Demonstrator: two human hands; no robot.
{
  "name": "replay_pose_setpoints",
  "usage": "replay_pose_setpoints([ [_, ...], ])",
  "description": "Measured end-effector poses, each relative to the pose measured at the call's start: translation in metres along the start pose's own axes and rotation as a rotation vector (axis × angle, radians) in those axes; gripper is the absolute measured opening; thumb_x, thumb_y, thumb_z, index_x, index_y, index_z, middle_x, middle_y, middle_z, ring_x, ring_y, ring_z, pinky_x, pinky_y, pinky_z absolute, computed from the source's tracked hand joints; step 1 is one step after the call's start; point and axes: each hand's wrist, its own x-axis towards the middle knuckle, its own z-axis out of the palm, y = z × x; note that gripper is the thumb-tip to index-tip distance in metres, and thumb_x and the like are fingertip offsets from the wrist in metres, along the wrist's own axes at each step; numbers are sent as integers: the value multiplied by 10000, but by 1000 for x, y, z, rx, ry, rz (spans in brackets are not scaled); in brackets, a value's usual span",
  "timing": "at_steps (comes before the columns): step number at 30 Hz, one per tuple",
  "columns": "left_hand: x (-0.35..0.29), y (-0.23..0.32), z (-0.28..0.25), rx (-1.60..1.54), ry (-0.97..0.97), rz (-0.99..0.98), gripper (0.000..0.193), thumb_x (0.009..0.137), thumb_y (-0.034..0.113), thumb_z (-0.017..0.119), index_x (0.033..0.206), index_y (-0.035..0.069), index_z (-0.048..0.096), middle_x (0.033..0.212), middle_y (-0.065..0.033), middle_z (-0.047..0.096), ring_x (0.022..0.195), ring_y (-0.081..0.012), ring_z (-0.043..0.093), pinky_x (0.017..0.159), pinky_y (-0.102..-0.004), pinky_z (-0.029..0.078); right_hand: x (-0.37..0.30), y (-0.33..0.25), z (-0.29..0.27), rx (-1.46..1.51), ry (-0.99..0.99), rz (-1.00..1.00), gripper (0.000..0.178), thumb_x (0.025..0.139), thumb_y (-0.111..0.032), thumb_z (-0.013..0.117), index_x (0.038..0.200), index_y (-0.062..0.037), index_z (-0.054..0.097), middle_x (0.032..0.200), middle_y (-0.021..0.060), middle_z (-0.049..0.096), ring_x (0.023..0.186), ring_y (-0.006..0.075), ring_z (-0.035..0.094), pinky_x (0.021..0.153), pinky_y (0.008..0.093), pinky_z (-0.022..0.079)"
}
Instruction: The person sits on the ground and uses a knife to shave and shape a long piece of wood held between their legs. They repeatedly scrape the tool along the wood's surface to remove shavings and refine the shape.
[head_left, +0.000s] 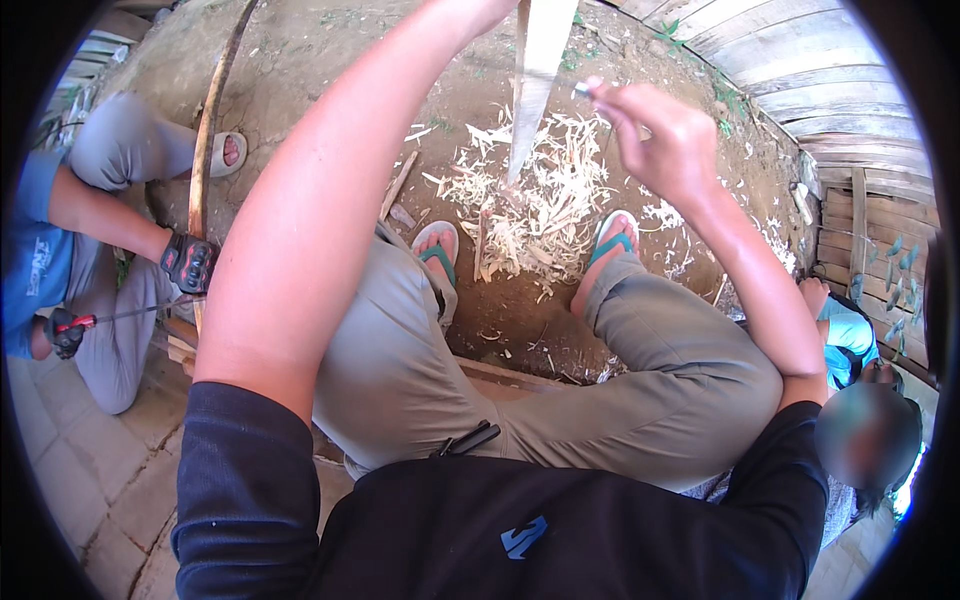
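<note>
A long pale wooden piece (pixel 541 75) stands between my feet, its narrow lower end among the shavings and its top cut off by the upper edge. Beside its top is my left hand (pixel 487 10), only partly in view with the fingers out of the picture, so its hold is hidden. My right hand (pixel 670 135) is raised to the right of the wood, apart from it. Its fingers are closed in a pinch around a small object (pixel 583 90) with a dark tip, too small to name.
Curled wood shavings (pixel 550 205) cover the dirt between my sandalled feet. At left, a person in black gloves (pixel 190 264) holds a red-handled tool (pixel 76 323) by a long stick (pixel 208 130). Another person (pixel 850 340) is close on the right, near a plank wall (pixel 835 90).
</note>
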Motion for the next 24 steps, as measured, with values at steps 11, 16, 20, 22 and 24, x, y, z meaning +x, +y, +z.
replay_pose_setpoints([
  [11,0,4,-1,17,10,-24,1159,893,912,65,873,-55,704,725,-179,700,684,-294,725,675,-406,618,-4,-2,11,48,-66,98,134,942,-184,717,1057,-191,784,953,32,787,726,225,747,571,349,590],
  [16,0,9,7,34,-2,57,1120,900,910,100,1001,-40,684,706,-168,686,657,-287,717,660,-401,618,-24,4,18,7,-224,127,127,942,-169,726,1048,-197,791,929,68,788,675,190,744,502,311,554],
  [20,2,9,7,25,-26,71,1089,906,906,123,1054,-30,660,700,-163,678,647,-282,713,639,-398,615,-14,1,12,-23,-68,51,134,943,-166,722,1051,-204,793,888,52,780,643,182,730,487,312,544],
  [22,-1,7,6,16,-22,65,1081,907,905,130,1072,-27,653,700,-163,676,642,-280,711,631,-397,614,-23,1,15,-40,-178,8,146,942,-159,719,1064,-196,790,859,27,767,635,183,717,505,309,557],
  [24,-3,8,4,15,-23,73,1074,909,904,137,1090,-24,645,700,-162,674,638,-278,709,623,-396,612,-29,-2,17,-16,-155,22,161,933,-143,726,1071,-197,787,856,23,765,643,176,715,502,305,555],
])
